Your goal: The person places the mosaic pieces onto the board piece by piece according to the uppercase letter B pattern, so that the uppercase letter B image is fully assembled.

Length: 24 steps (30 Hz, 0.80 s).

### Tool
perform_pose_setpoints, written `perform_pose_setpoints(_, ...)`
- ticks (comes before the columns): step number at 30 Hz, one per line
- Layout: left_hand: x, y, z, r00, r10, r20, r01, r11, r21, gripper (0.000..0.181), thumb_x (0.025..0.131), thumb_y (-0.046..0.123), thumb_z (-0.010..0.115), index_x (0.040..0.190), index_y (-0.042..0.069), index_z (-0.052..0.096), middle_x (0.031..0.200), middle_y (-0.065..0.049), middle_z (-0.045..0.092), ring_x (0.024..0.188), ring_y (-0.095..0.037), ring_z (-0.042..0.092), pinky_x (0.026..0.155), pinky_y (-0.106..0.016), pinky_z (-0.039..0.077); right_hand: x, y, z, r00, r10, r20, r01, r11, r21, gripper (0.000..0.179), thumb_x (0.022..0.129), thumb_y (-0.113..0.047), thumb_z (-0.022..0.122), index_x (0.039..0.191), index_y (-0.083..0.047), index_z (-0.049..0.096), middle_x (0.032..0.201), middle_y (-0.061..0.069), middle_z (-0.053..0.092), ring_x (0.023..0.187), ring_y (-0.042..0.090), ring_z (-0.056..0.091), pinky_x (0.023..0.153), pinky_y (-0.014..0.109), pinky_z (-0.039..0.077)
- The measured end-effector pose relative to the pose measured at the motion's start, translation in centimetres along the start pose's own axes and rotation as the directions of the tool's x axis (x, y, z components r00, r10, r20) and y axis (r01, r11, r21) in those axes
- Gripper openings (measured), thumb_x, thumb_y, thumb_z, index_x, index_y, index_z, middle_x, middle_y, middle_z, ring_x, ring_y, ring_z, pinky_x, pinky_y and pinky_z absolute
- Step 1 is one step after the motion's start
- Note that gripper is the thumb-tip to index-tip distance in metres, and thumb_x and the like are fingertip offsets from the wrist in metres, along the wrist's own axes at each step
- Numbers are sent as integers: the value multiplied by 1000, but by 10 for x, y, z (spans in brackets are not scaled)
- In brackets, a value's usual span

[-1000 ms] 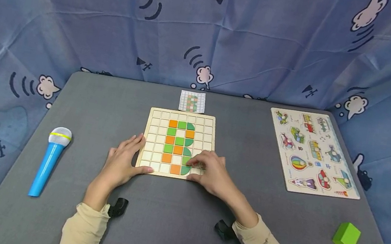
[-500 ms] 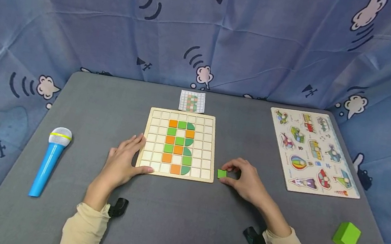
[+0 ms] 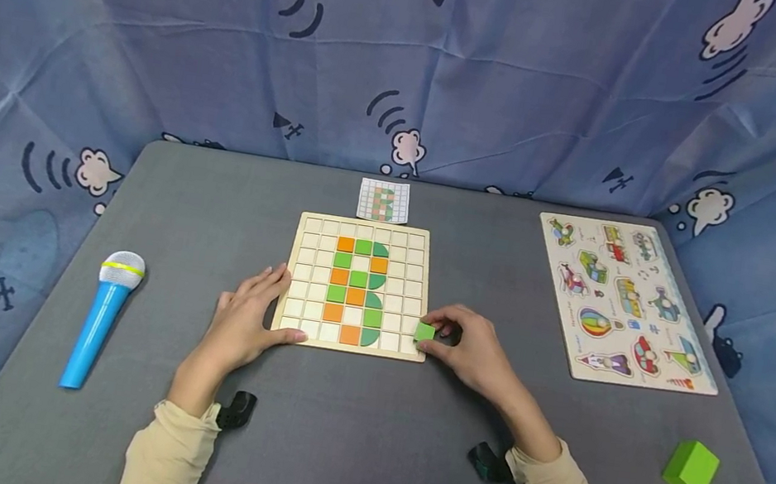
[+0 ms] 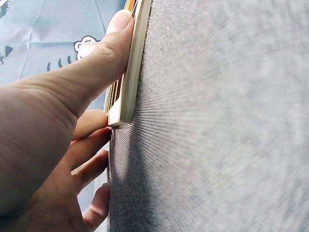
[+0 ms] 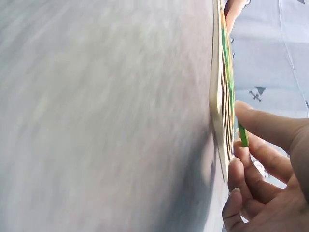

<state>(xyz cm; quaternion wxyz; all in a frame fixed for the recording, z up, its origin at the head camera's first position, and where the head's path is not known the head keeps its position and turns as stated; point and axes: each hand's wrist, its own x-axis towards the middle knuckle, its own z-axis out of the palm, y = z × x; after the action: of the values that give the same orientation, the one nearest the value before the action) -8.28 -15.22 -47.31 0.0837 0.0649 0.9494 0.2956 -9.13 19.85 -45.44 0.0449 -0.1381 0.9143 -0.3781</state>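
Note:
A wooden grid board [image 3: 298, 287] with green and orange tiles in its cells lies on the table in the head view. At its front left corner my left hand [image 3: 238, 324] rests, thumb on the front edge and fingers along the left side. Between thumb and fingers, my right hand [image 3: 478, 354] pinches a small green square tile [image 3: 424, 332] over the board's right border. In the right wrist view that tile [image 5: 243, 136] shows edge-on at the fingertips. The left wrist view has my thumb [image 4: 113, 38] lying on the board [image 4: 128, 96].
Behind the board lies a small pattern card [image 3: 384, 201]. A blue toy microphone [image 3: 99, 324] is on the left. On the right are a picture puzzle board [image 3: 622, 306] and a green block [image 3: 690, 470]. A patterned blue cloth [image 3: 531, 88] hangs behind the table.
My right hand left the board's lower right cells for the table on the right, where it held the small green tile. It has since moved left with the tile. My left hand stayed put.

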Motion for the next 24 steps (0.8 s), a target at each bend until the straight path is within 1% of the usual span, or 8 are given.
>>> perform_pose_setpoints(4,0,0,0,1000,-1,-3,1,1000,-5,105,83,42,90,166,9,36,176,-11,28,162,-36,26,98,-53,30,5,-10,9,999,-34,6,34,999,16,30,82,-11,92,109,-6,80,98,5,73,88,19,64,80,35,54)
perform_pose_setpoints(11,0,0,1,1000,-6,2,6,1000,-7,106,83,43,90,167,10,34,176,-10,27,162,-36,25,98,-53,30,14,-29,28,997,-41,58,38,998,51,25,83,-10,91,105,-8,80,98,4,73,85,18,61,77,30,50)
perform_pose_setpoints(13,0,1,0,1000,-6,2,6,1000,-7,106,83,43,90,167,10,34,176,-10,27,163,-35,25,99,-53,30,17,-35,33,996,-49,75,46,998,44,24,82,-10,92,104,-9,81,98,3,73,86,16,61,79,30,50)
perform_pose_setpoints(18,0,1,0,1000,-8,2,8,1000,-5,105,83,42,90,167,10,34,176,-10,28,162,-35,26,99,-53,30,23,-49,46,991,-77,113,80,997,-21,23,82,-14,93,101,-13,82,97,-1,72,90,14,57,83,33,48)
perform_pose_setpoints(20,0,1,0,1000,-9,3,9,1000,-5,105,84,42,90,167,9,34,176,-10,28,162,-35,26,99,-53,30,25,-53,51,989,-91,115,96,995,-41,23,80,-15,94,99,-14,82,97,-1,71,92,14,56,84,34,49)
perform_pose_setpoints(24,0,1,0,1000,-8,5,8,1000,-8,104,84,43,89,166,9,35,176,-10,28,162,-35,26,100,-54,30,30,-60,60,989,-98,114,104,994,-44,24,78,-15,96,98,-13,82,96,-1,70,94,16,58,85,35,50)
